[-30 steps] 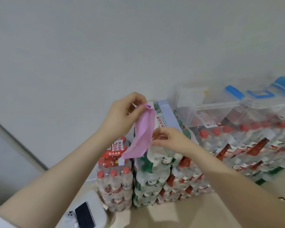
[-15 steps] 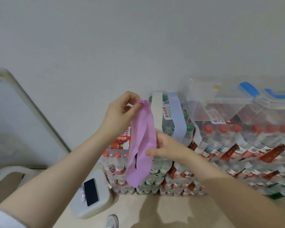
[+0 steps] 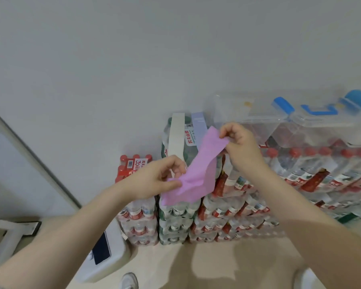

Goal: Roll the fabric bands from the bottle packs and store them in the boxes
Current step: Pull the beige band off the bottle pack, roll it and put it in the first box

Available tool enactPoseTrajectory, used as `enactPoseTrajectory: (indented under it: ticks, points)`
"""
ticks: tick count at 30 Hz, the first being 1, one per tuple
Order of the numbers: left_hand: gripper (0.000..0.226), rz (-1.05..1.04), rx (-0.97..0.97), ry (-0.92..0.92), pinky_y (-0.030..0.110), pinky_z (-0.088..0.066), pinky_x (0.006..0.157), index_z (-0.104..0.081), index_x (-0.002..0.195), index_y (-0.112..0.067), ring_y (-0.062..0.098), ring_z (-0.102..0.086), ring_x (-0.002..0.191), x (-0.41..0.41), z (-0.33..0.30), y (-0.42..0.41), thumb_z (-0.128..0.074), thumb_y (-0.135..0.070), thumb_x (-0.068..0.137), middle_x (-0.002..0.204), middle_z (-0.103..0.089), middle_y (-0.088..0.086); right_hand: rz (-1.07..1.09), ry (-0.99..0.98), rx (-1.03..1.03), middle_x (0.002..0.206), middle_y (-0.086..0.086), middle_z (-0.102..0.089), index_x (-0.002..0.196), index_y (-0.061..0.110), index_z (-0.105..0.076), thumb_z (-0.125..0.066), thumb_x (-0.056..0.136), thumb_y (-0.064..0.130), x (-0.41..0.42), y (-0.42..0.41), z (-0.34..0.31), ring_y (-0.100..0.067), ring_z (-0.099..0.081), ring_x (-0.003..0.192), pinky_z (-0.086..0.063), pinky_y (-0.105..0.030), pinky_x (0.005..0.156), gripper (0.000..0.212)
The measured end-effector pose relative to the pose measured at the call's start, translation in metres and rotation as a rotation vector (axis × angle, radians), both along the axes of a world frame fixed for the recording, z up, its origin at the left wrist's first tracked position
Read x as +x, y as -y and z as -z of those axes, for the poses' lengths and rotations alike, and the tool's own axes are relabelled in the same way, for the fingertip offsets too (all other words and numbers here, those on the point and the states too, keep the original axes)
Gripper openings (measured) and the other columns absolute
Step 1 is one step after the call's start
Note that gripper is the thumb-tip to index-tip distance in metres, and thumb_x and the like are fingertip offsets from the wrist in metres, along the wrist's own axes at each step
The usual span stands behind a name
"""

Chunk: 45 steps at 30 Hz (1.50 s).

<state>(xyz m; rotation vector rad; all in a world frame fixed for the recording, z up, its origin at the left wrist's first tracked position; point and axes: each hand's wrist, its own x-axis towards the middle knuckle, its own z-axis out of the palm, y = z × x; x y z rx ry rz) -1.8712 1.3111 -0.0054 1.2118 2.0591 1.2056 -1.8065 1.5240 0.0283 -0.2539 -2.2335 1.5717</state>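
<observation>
A pink fabric band stretches slantwise between both hands, in front of the stacked bottle packs. My left hand pinches its lower left end. My right hand pinches its upper right end. A white band and a pale blue band still wrap the tall green-capped pack behind. Clear plastic boxes with blue clips sit on top of the red-capped packs at the right.
A white device with a dark phone on it stands on the floor at lower left. A white frame and a leaning panel are at the left. A shoe tip shows at the bottom. A plain wall is behind.
The band was hanging down from my raised left hand. Now my left hand has dropped to its lower end and my right hand has risen to its upper end, stretching it slantwise.
</observation>
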Motion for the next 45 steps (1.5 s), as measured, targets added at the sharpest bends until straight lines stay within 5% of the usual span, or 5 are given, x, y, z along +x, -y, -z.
enactPoseTrajectory:
  ticks: [6, 20, 27, 35, 45]
  points:
    - [0.018, 0.196, -0.293, 0.153, 0.026, -0.044, 0.068, -0.056, 0.088, -0.029, 0.008, -0.051, 0.068, 0.003, 0.005, -0.013, -0.067, -0.036, 0.075, 0.076, -0.057, -0.010, -0.322, 0.070, 0.096, 0.094, 0.011, -0.065, 0.090, 0.023, -0.066, -0.042, 0.077, -0.017, 0.028, -0.010, -0.026, 0.010, -0.060, 0.087, -0.044, -0.008, 0.078, 0.048]
    - [0.016, -0.135, 0.334, 0.291, 0.032, -0.052, 0.088, -0.061, 0.105, -0.015, 0.015, -0.064, 0.096, 0.025, -0.016, -0.085, -0.056, -0.012, 0.090, 0.103, -0.068, 0.004, -0.004, 0.051, 0.294, 0.079, 0.012, -0.060, 0.089, 0.023, -0.060, -0.062, 0.081, 0.002, 0.034, -0.006, -0.031, -0.001, -0.056, 0.072, -0.047, -0.014, 0.063, 0.022]
    - [0.005, -0.416, 0.322, -0.246, 0.018, -0.043, 0.076, -0.051, 0.089, -0.021, 0.004, -0.050, 0.088, 0.036, -0.014, -0.099, -0.055, -0.018, 0.089, 0.091, -0.050, -0.010, 0.138, 0.113, 0.123, 0.069, 0.000, -0.058, 0.082, 0.013, -0.054, -0.063, 0.084, 0.009, 0.026, 0.001, -0.023, -0.003, -0.056, 0.043, -0.047, -0.016, 0.044, 0.010]
    - [0.027, -0.406, 0.473, -0.016, 0.020, -0.046, 0.092, -0.050, 0.117, -0.024, 0.004, -0.057, 0.106, 0.046, -0.007, -0.093, -0.055, -0.023, 0.091, 0.113, -0.059, -0.012, 0.101, 0.039, -0.258, 0.075, -0.005, -0.066, 0.090, 0.007, -0.063, -0.053, 0.091, 0.008, 0.026, 0.014, -0.023, -0.010, -0.064, 0.063, -0.048, -0.015, 0.056, 0.010]
    - [0.019, -0.477, 0.585, 0.393, 0.014, -0.049, 0.058, -0.062, 0.086, -0.017, 0.000, -0.061, 0.058, 0.023, -0.038, -0.102, -0.050, -0.002, 0.091, 0.059, -0.067, -0.012, 0.235, -0.034, -0.127, 0.113, 0.006, -0.057, 0.109, 0.021, -0.052, -0.061, 0.086, 0.014, 0.031, 0.004, 0.000, -0.009, -0.053, 0.106, -0.045, -0.027, 0.093, 0.025]
